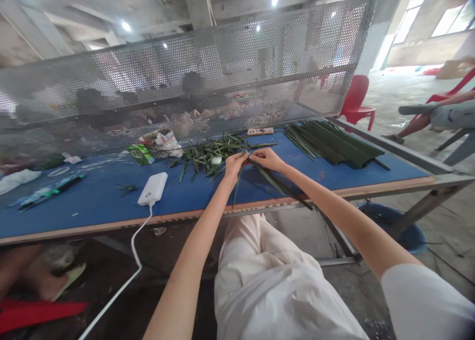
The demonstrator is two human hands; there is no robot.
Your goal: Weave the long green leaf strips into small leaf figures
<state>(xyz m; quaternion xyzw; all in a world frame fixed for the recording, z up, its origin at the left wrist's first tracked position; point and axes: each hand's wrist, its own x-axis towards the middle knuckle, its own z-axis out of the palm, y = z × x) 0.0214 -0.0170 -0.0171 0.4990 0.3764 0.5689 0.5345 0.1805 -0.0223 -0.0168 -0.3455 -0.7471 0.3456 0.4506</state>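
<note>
Above the front edge of the blue table (107, 196), my left hand (236, 165) and my right hand (267, 159) meet at the fingertips. Both pinch a long green leaf strip (276, 182), whose tail slopes down to the right past the table edge. A thinner end hangs below my left hand. What the fingertips do to the strip between them is too small to make out. Behind my left hand lies a loose heap of cut leaf pieces (202, 154) with a white rounded item (216, 160) on it. A stack of long leaf strips (334, 142) lies to the right.
A white power bank (153, 188) with a cable lies left of my hands. Beyond it are a green packet (141, 154) and a crumpled bag (165, 143). A perforated metal screen (222, 77) stands along the back. A blue tub (393, 226) sits below right; a person sits far right.
</note>
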